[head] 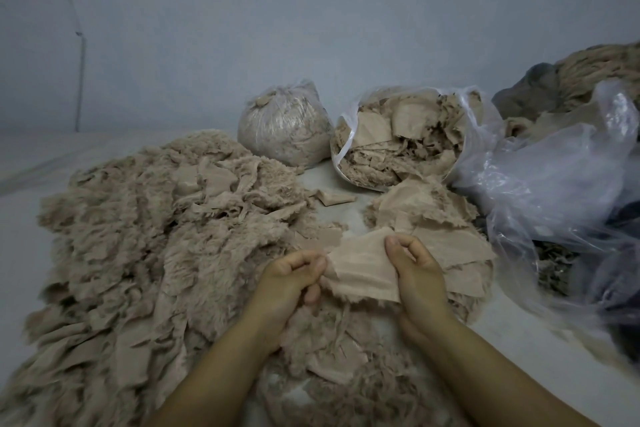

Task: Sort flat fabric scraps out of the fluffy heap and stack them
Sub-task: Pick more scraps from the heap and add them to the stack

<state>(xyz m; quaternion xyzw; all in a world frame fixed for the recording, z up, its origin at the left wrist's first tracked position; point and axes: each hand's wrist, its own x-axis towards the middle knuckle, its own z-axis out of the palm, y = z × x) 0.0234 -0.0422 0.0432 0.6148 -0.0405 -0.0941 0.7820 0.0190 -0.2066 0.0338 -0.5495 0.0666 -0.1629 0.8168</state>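
A big heap of fluffy beige fabric covers the left and middle of the floor. I hold one flat beige scrap stretched between both hands above the heap's near edge. My left hand pinches its left edge with curled fingers. My right hand grips its right edge, thumb on top. Just behind and to the right lies a low stack of flat scraps.
An open clear bag of beige scraps and a tied bag of fluff stand at the back. Crumpled clear plastic and more fabric lie at the right. A pale wall rises behind; a few loose scraps lie on the floor.
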